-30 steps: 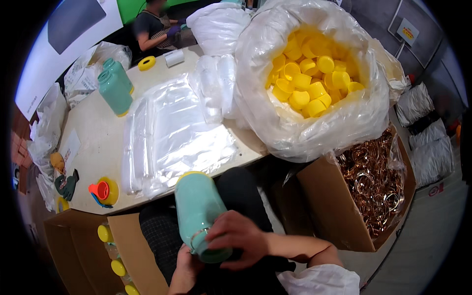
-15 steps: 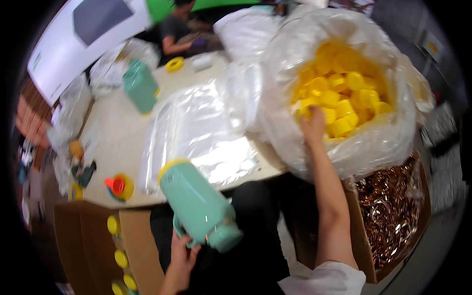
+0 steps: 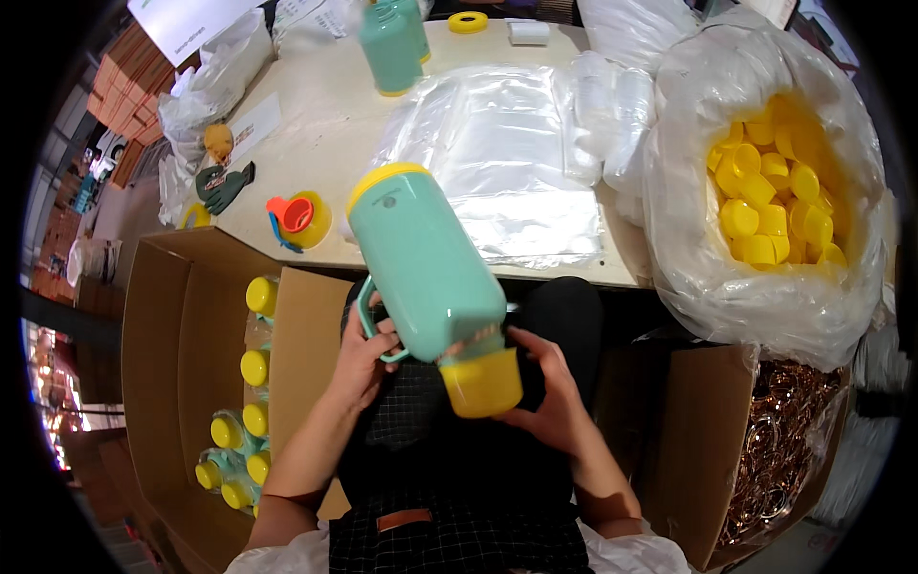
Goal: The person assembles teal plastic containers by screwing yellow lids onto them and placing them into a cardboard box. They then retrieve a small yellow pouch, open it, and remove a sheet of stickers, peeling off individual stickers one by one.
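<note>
A mint-green thermos jug (image 3: 421, 253) with a yellow base lies tilted across my lap, its mouth pointing down toward me. My left hand (image 3: 366, 356) is closed round its looped handle. A yellow cap (image 3: 483, 385) sits over the neck at the lower end. My right hand (image 3: 555, 392) curves round the cap's right side, forefinger by its upper edge and thumb at its lower edge. A small gap shows between palm and cap. Farther right, a large clear plastic bag (image 3: 684, 230) holds many loose yellow caps (image 3: 775, 206).
Clear plastic bags (image 3: 497, 153) lie stacked on the table (image 3: 306, 86). More green jugs (image 3: 390, 53) stand behind. A carton (image 3: 158, 354) at left holds several yellow-capped jugs (image 3: 256, 368); a carton (image 3: 684, 459) at right holds copper-coloured rings (image 3: 784, 459). A red-and-yellow cup-like item (image 3: 301, 218) and dark glove (image 3: 223, 188) lie at left.
My right hand has left the bag of caps and come to the jug's mouth. A yellow cap now covers the green neck. The view has shifted, and my left hand keeps the handle.
</note>
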`<state>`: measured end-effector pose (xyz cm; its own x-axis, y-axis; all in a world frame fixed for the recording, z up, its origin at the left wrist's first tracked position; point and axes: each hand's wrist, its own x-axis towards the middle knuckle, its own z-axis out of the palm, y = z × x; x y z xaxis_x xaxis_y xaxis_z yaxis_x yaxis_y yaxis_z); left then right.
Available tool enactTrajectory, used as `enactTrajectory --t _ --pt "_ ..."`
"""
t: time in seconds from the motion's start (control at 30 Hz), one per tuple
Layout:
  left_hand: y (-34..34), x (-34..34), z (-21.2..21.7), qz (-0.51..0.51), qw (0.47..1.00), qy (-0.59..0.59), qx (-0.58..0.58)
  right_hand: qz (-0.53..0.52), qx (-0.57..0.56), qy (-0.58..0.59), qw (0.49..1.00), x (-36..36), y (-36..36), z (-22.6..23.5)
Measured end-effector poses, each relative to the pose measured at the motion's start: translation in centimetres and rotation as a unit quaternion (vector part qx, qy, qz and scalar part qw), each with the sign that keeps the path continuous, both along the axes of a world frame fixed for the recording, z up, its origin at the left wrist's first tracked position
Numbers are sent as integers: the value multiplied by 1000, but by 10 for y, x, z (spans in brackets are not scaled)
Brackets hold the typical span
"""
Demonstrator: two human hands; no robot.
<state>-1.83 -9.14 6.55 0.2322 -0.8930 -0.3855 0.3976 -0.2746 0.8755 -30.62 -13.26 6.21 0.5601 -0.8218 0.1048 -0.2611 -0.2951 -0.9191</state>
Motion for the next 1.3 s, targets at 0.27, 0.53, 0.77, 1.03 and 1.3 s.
enactTrajectory --t 0.27,0.53,0.77,1.03,1.3 --pt "48 -9 3 -251 871 -421 -44 -121 35 -34 991 -20 -32 -16" --pt "28 2 12 -336 821 -450 -104 54 250 -222 941 12 -85 -16" --pt "39 13 -1 -332 822 -458 -67 116 189 -28 975 24 -104 -13" --pt "-45 -37 87 -347 791 -289 -413 91 158 -84 980 -16 -79 -10" --pt "-243 -84 -96 -147 745 -592 -270 61 104 -116 986 -13 -96 -2"
